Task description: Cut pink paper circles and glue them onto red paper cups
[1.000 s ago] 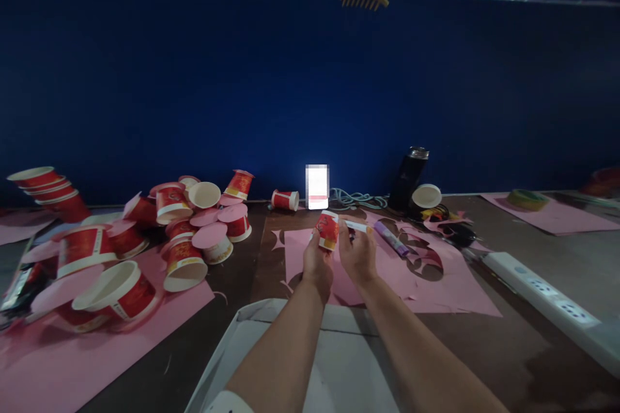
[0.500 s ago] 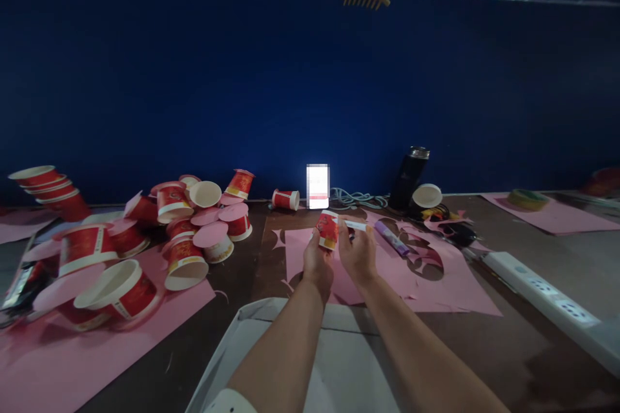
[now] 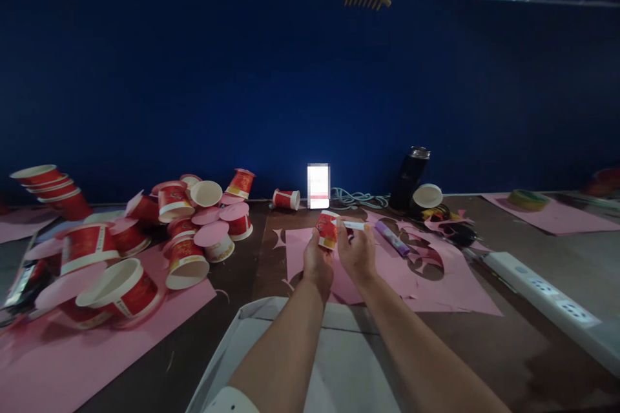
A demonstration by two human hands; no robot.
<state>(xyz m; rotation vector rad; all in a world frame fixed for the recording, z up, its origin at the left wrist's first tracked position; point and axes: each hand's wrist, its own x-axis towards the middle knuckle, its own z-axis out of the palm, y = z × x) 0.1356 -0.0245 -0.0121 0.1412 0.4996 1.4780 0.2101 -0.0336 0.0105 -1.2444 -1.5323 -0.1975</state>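
My left hand (image 3: 317, 263) is closed around a small red paper cup (image 3: 328, 230) with a white rim and a yellow band. In my right hand (image 3: 357, 251) is a slim white pen-like stick (image 3: 354, 226), pinched by the fingers and lying roughly level. Its left tip is close to the cup's side; whether they touch I cannot tell. Beneath both hands lies a pink paper sheet (image 3: 455, 290) with round holes cut in it. A purple tube (image 3: 391, 237) rests on that sheet, just right of my right hand.
On the left, several red cups with pink paper discs (image 3: 212, 234) crowd another pink sheet (image 3: 184, 310), beside a cup stack (image 3: 51, 190). A lit phone (image 3: 318, 186), a cable (image 3: 361, 199) and a dark flask (image 3: 409, 177) stand at the back. A white power strip (image 3: 542, 293) lies right.
The white stick in my right hand has shifted slightly left, its tip now closer to the cup. My left hand keeps its hold on the cup.
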